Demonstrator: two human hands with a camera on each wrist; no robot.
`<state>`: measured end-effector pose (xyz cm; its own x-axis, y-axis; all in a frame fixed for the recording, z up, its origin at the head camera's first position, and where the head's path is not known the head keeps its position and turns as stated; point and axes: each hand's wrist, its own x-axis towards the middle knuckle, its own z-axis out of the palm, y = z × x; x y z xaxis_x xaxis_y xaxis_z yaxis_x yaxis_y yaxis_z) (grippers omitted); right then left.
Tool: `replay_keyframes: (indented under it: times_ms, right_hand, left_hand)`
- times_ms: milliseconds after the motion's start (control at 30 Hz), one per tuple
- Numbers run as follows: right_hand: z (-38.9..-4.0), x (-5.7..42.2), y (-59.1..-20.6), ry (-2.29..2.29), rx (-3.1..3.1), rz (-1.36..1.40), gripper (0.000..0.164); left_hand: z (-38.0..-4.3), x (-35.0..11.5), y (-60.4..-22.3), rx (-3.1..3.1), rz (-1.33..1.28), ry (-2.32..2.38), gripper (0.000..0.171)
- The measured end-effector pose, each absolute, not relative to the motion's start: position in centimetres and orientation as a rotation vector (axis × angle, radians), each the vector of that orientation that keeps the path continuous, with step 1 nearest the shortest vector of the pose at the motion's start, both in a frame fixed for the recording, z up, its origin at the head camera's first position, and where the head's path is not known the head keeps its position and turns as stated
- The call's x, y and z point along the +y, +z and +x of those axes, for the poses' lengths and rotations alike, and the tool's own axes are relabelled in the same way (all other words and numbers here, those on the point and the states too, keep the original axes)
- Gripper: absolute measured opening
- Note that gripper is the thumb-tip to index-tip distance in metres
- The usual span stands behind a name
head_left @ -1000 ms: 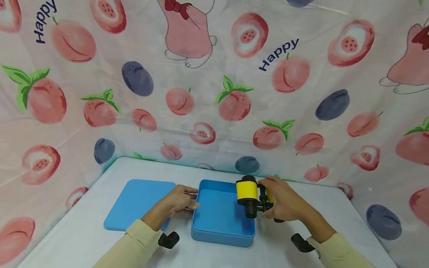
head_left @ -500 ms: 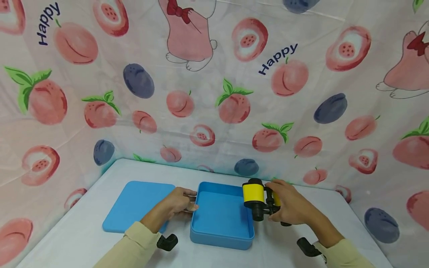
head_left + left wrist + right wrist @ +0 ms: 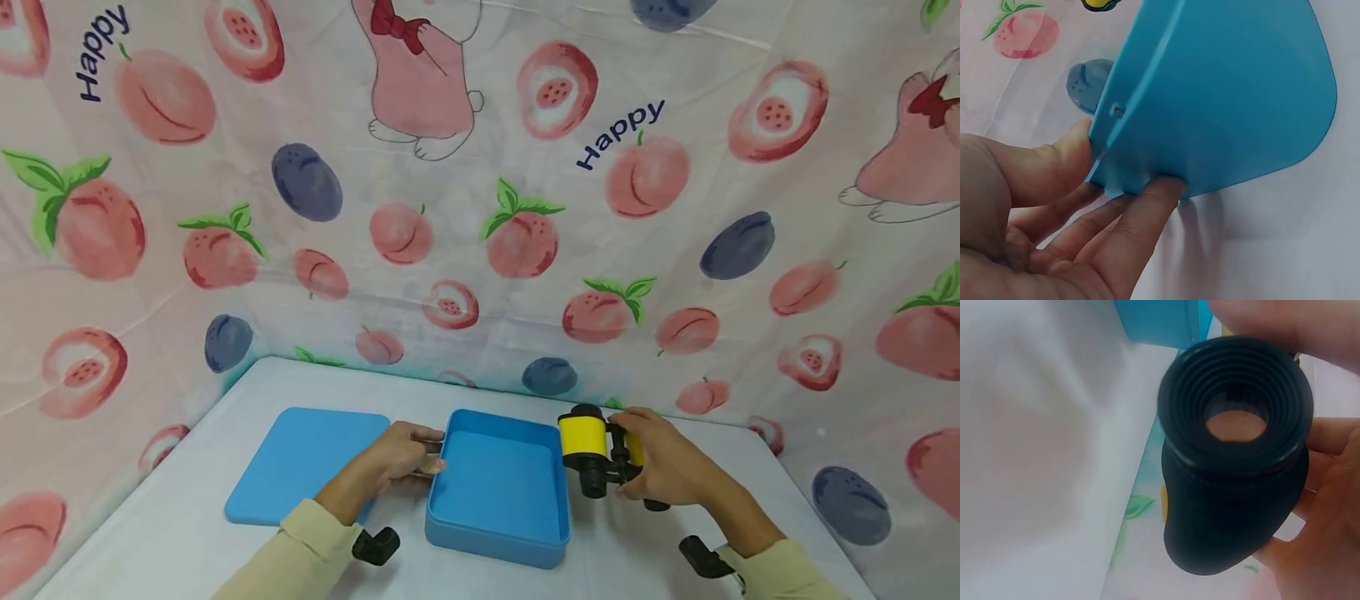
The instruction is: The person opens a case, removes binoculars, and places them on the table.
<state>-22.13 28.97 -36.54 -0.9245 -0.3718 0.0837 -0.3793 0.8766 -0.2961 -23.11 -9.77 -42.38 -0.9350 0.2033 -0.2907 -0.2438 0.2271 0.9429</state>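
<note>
A blue rectangular box [image 3: 495, 546] sits on the table with its top uncovered and nothing inside. At its left side my left hand [image 3: 397, 461] holds the wall. The left wrist view has the thumb [image 3: 1072, 156] at the rim and the fingers [image 3: 1150, 206] against the outer wall of the box [image 3: 1241, 94]. My right hand [image 3: 671, 462] grips yellow and black binoculars [image 3: 583, 436] in the air just right of the box. A black eyepiece [image 3: 1229, 462] fills the middle of the right wrist view, with the hand wrapped round the binoculars' side.
A flat blue lid [image 3: 292, 471] lies left of the box, partly behind the left forearm. White cloth covers the table [image 3: 615, 575]. A fruit-patterned curtain [image 3: 450, 358] stands along the back and sides.
My right hand has carried the binoculars to the right, from over the box's right part to beyond its right wall. The left hand stays at the box.
</note>
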Motion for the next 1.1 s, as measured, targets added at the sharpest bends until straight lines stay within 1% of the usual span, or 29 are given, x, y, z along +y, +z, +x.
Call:
replay_keyframes:
  times_ms: [300, 700, 1100]
  right_hand:
    - [-21.9, 30.0, -36.5, 0.462, -3.033, 0.579, 0.094]
    - [-21.7, 31.4, -37.6, 0.494, -3.041, 0.605, 0.092]
    - [-22.1, 31.6, -37.9, 0.51, -3.061, 0.596, 0.095]
  left_hand:
    - [-23.3, -9.3, -42.4, 2.164, -0.051, 1.729, 0.052]
    - [-23.0, -9.2, -42.2, 2.199, -0.092, 1.703, 0.05]
    - [-22.6, -9.1, -42.1, 2.241, -0.119, 1.683, 0.051]
